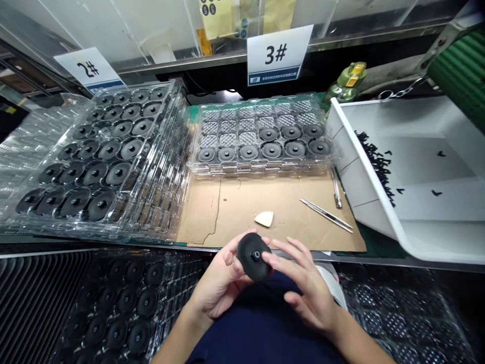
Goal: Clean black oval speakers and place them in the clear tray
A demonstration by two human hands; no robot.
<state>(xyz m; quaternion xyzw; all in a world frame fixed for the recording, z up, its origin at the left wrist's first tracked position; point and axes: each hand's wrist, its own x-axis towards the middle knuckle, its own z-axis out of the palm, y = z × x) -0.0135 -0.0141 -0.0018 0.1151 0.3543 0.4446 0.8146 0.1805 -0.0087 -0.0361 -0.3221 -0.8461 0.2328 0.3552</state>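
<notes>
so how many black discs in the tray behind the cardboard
9 discs: six across the front row of the clear tray, three at the right end of the row behind it. None looks hidden.

bright, even light from above fills the bench, throwing hard glints along the clear plastic trays [178, 151] on the left. the near corners fall dim, the wide lens bows the far left and right edges, and nothing looks blurred.

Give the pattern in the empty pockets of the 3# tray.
Diamond crosshatch in the clear plastic tray; shows best in the head view.
</notes>
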